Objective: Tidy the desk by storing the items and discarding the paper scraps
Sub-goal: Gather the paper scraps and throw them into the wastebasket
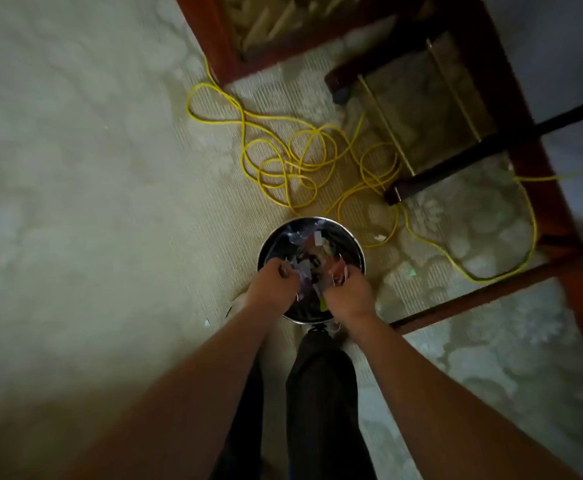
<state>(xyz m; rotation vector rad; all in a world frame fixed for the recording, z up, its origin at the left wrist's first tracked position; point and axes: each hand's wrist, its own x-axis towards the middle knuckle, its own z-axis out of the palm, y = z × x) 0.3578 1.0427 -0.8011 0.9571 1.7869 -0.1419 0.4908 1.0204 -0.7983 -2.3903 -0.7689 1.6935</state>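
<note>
Scraps (337, 276) in left hand (276, 286), right hand (348, 289), over bin (360, 247).

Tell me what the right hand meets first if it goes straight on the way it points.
Likely the scraps piled in the bin: the right hand points down into its open top, with the pile just beyond its fingers. Depth is unclear.
</note>
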